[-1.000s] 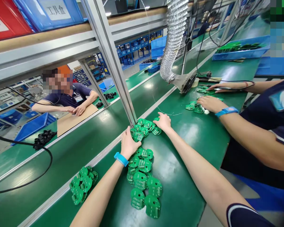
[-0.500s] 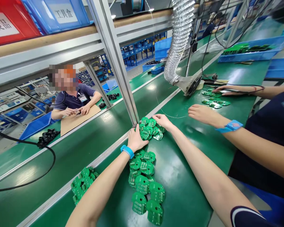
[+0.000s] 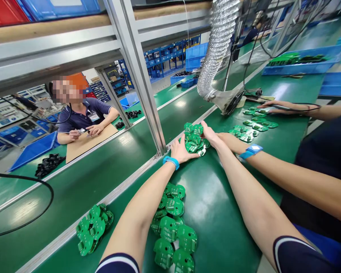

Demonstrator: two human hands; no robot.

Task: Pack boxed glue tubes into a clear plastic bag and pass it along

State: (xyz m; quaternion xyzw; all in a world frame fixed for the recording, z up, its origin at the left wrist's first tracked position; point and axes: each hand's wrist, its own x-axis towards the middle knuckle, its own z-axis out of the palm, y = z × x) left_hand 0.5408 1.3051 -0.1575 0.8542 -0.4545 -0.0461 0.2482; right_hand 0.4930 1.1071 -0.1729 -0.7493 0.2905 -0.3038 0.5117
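Note:
My left hand (image 3: 182,151) cups the near left side of a pile of green circuit boards (image 3: 193,138), thumb and fingers spread around it. At the pile's right side, my right hand (image 3: 209,134) presses against the boards, fingers partly hidden. The pile is held between both hands, on or just above the green bench. Nearer to me, a double row of stacked circuit boards (image 3: 174,206) lies on the bench. Left of my left forearm sits another cluster of circuit boards (image 3: 94,229).
A co-worker's forearm (image 3: 275,161) reaches in from the right, its hand partly behind mine. Thin boards (image 3: 258,123) lie near that person's other hand. A metal post (image 3: 142,79), a fume hose (image 3: 217,49) and its nozzle (image 3: 229,101) stand beyond. Another person (image 3: 85,113) sits opposite.
Both my hands and the pile between them have moved right and away from me. The co-worker's near hand has moved left, behind my right hand; more thin boards show there.

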